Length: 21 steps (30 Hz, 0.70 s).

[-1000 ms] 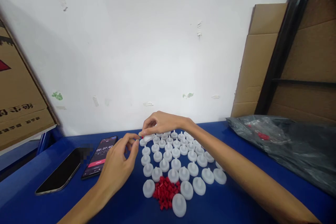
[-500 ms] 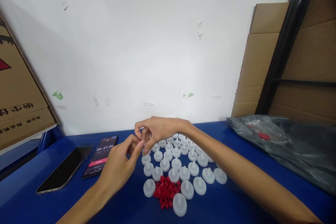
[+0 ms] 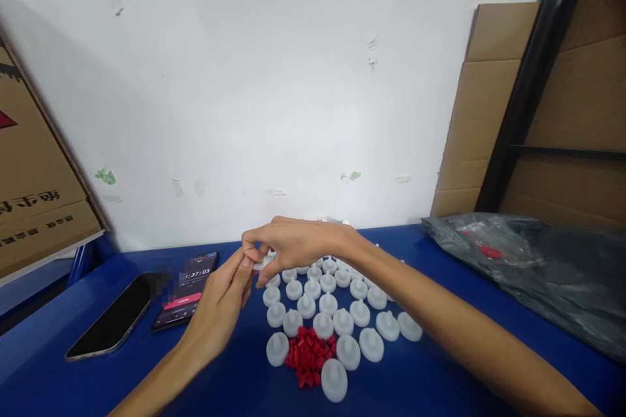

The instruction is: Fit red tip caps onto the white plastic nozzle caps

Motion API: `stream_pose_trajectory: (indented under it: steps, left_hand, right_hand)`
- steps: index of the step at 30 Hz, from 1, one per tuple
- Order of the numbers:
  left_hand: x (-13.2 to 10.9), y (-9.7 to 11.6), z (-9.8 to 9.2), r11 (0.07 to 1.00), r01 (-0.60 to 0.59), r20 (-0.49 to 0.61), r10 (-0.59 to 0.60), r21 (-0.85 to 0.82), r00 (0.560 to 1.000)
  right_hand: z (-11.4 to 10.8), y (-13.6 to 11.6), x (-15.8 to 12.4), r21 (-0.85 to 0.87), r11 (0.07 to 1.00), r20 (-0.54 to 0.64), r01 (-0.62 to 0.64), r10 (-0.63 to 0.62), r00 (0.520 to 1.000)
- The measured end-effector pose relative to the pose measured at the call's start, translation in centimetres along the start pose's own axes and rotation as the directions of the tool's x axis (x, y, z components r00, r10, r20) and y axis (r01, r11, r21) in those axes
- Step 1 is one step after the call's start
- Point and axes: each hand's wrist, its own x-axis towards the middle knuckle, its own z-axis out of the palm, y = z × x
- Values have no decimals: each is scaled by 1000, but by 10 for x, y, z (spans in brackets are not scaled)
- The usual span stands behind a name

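My left hand (image 3: 222,303) and my right hand (image 3: 293,247) meet above the far part of the table, both closed on a white plastic cap (image 3: 263,265). Most of this cap is hidden by my fingers; only part of its pale rim shows between them. Whether a red piece is also in my fingers is hidden. Below and to the right stand several translucent white caps (image 3: 327,303), each a round disc with a short spout on top. Among the nearest ones lies a pile of small red plastic pieces (image 3: 309,358).
Two phones lie at the left, one dark (image 3: 115,319) and one showing a running timer (image 3: 188,290). A grey plastic bag (image 3: 528,280) with red pieces in a clear bag covers the right side. Cardboard (image 3: 482,111) leans against the white wall behind the blue table (image 3: 225,381).
My hands have shifted slightly left and closer together, and part of a white cap now shows between my fingers. The caps and red pile on the table look the same.
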Motion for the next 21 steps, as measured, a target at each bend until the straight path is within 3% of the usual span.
stream_pose_trajectory:
  steps: [3,5,9,11,14,18,21]
  left_hand:
    - [5,1,-2,979,80,2,-81,-189,997]
    - [6,3,-4,974,97,-2,-99,-207,995]
    - [-2,11,-4,995,-76,5,76,71,997]
    - [-12,19,2,949,-212,120,189,232,975]
    - [-27,31,14,879,-368,340,261,303,903]
    - [-40,40,23,850,-427,526,222,308,821]
    - [-40,40,22,847,-423,568,185,322,802]
  right_hand:
    - [-2,1,0,-192,981,-79,-38,24,997]
    - [-6,8,-2,-269,958,-149,-99,60,987]
    - [-12,30,-7,-245,953,-222,-180,125,967]
    - [-12,40,-9,-219,957,-201,-193,150,968]
    - [-7,49,-8,-189,962,-129,-195,172,977]
    - [2,51,-4,-205,959,-76,-197,185,980]
    - [8,52,1,-240,949,-57,-206,198,979]
